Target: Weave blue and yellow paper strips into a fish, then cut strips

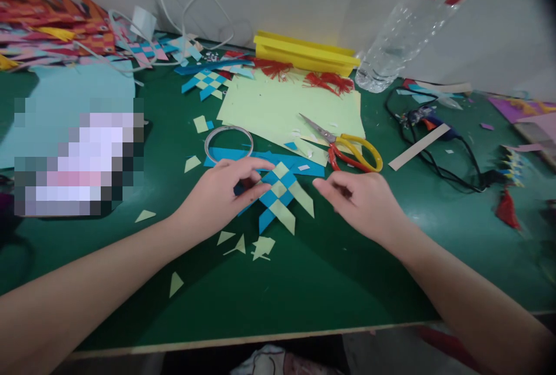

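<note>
A woven paper fish [280,190] in blue and pale green checks, with pointed strips fanning towards me, is pinched at its left edge by my left hand [226,192]. To its right, my right hand [362,204] hovers just apart from it, fingers curled in and thumb towards the fish; nothing shows in them. Behind the left hand lie blue paper strips [278,161] and a roll of clear tape [229,130]. Scissors [347,144] with red and yellow handles rest beyond the right hand. Pale green offcuts [263,246] are scattered below the fish.
Pale green sheets [286,100] lie on the green table [278,305]. A second checked paper fish [206,81], a yellow folded strip [304,54] and a clear bottle [403,33] stand or lie behind. A blurred-out device [82,161] is at left; a black cord [428,155] at right.
</note>
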Demonstrator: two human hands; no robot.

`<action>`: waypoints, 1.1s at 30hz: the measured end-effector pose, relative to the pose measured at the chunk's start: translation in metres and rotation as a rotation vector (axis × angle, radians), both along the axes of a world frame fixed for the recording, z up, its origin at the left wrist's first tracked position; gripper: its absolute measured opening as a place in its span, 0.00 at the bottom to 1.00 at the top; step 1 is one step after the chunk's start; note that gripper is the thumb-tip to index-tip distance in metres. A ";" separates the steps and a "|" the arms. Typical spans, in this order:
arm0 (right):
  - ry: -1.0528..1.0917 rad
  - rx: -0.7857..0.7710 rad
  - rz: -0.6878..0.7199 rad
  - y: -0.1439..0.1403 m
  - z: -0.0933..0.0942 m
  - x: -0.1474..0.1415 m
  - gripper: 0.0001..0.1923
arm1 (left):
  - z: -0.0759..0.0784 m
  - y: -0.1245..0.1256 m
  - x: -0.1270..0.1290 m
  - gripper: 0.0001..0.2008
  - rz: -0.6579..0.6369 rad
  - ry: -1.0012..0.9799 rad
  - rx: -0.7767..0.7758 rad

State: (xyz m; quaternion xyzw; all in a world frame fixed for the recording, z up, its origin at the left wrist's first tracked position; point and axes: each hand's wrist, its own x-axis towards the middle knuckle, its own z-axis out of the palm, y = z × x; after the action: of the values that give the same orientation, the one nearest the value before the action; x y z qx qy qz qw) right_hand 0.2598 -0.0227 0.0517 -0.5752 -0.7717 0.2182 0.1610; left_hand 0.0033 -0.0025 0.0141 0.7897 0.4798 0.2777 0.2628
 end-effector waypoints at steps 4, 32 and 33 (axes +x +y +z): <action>-0.063 0.247 -0.009 0.003 -0.003 0.005 0.23 | -0.001 -0.002 0.002 0.15 -0.073 0.077 0.081; -0.136 0.530 0.645 0.018 -0.033 0.007 0.14 | 0.001 -0.001 0.001 0.10 -0.609 0.156 0.459; -0.133 0.526 0.645 0.018 -0.033 0.008 0.14 | 0.002 -0.002 0.001 0.10 -0.627 0.147 0.459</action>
State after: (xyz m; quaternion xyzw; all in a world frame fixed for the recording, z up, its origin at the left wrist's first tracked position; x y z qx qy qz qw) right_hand 0.2675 -0.0046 0.0187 -0.2563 -0.9504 0.0153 0.1757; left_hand 0.0046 -0.0042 0.0159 0.9538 0.1585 0.2269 0.1167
